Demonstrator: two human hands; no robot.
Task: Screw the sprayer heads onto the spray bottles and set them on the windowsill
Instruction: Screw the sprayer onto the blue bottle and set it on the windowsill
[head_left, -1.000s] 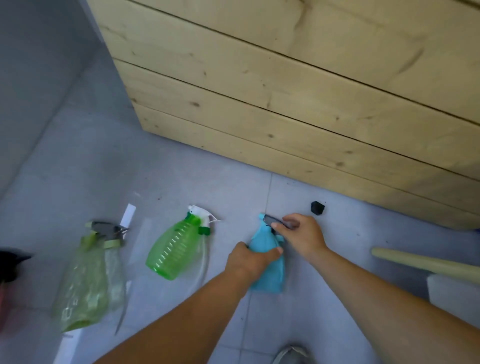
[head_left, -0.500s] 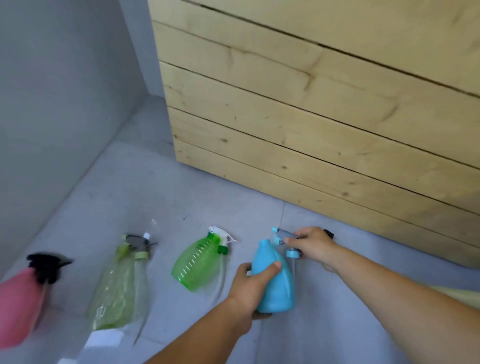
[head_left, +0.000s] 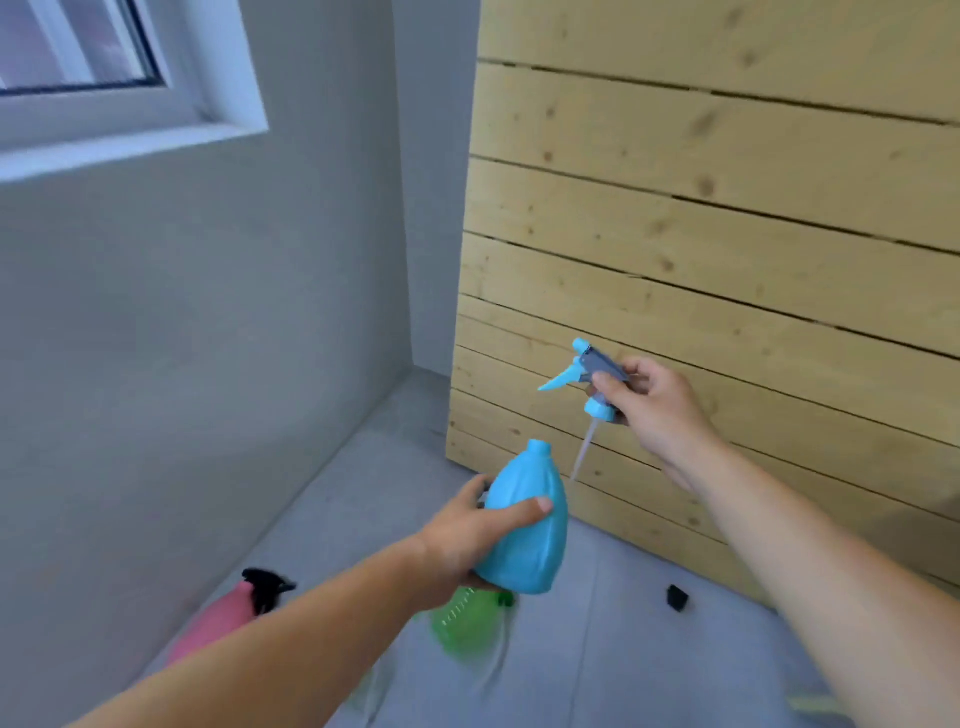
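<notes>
A: Big stuff first. What boxes you in?

B: Plank wall (head_left: 727, 208) on your right, grey wall on your left, windowsill (head_left: 130, 148) up at the upper left, well apart from both hands. Open air between the hands, nothing in the way.

A: Blue bottle?

B: Blue spray bottle (head_left: 524, 525) is off the floor in your left hand (head_left: 467, 540), fingers wrapped round its belly, thumb across the front. Long axis near upright, open neck at the top.

A: And the head?

B: Blue-grey sprayer head (head_left: 592, 371) is pinched in your right hand (head_left: 654, 410), up and right of the neck, apart from it. Its dip tube (head_left: 584, 449) hangs down-left; the tip sits just beside the bottle's shoulder, outside the neck.

A: So the move?

B: Probably lift the tube clear, swing left over the neck, thread down. Right hand is nearer.

A: Leftovers?

B: Pink bottle (head_left: 218, 618) and green bottle (head_left: 462, 623) on the floor below.
</notes>
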